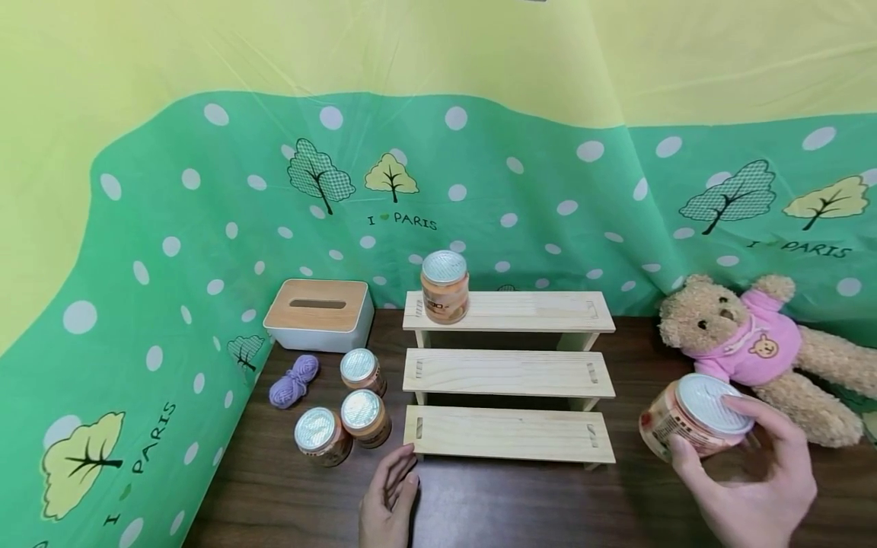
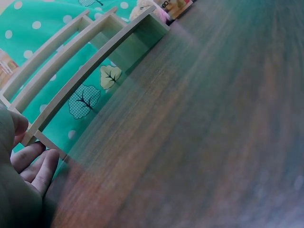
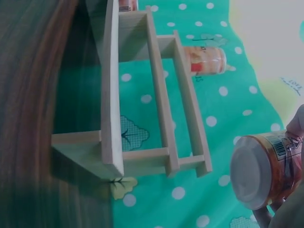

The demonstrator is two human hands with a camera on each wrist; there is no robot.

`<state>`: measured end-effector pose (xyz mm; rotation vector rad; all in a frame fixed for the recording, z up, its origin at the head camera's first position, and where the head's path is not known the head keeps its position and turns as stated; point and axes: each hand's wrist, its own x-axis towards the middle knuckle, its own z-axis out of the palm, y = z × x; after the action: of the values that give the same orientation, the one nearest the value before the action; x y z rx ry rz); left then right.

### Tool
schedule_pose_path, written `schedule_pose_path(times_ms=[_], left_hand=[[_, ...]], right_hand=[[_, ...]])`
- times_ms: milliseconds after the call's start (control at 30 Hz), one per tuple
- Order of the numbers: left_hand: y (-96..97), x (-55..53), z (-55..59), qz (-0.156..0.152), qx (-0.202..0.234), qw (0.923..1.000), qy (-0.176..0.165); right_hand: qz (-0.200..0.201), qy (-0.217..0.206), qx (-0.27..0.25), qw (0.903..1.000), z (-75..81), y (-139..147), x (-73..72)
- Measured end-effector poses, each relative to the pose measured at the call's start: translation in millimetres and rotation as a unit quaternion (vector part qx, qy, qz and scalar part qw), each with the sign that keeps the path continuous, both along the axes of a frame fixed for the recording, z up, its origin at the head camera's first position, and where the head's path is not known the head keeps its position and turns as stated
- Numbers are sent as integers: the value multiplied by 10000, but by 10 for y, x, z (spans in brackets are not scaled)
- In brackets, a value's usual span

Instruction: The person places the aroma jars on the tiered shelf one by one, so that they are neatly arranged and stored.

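Orange-labelled jar with a silver lid (image 1: 695, 415) sits tilted in my right hand (image 1: 747, 476) in the head view, fingers curled round it, right of the three-step pale wooden rack (image 1: 508, 377). My left hand (image 1: 388, 498) rests relaxed, empty, at the rack's lowest step. Left wrist: straight fingers (image 2: 35, 164) beside that step (image 2: 90, 78). Right wrist: jar (image 3: 266, 168) gripped, lifted off the dark wooden table (image 3: 33, 118).

Left hand (image 1: 387, 498) and right hand (image 1: 750, 476): both bare. No sleeves, rings or watch visible. Nails short, unpainted.
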<state>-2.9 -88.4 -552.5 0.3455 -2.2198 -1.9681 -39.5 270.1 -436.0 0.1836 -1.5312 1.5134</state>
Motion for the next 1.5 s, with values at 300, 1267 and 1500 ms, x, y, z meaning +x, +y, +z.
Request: schedule_pose_path(times_ms=[300,1267,1500], left_hand=[[7,-2,0,10,12,10000,2],[22,2,14,35,13,10000,39],[18,0,14,60,-20,9999,95]], right_hand=[[-150,-198,553,9982,51,-14,-93],[245,-138,612,9977,231,-208,-489],[152,-299,761,9965,249,-239,-583]])
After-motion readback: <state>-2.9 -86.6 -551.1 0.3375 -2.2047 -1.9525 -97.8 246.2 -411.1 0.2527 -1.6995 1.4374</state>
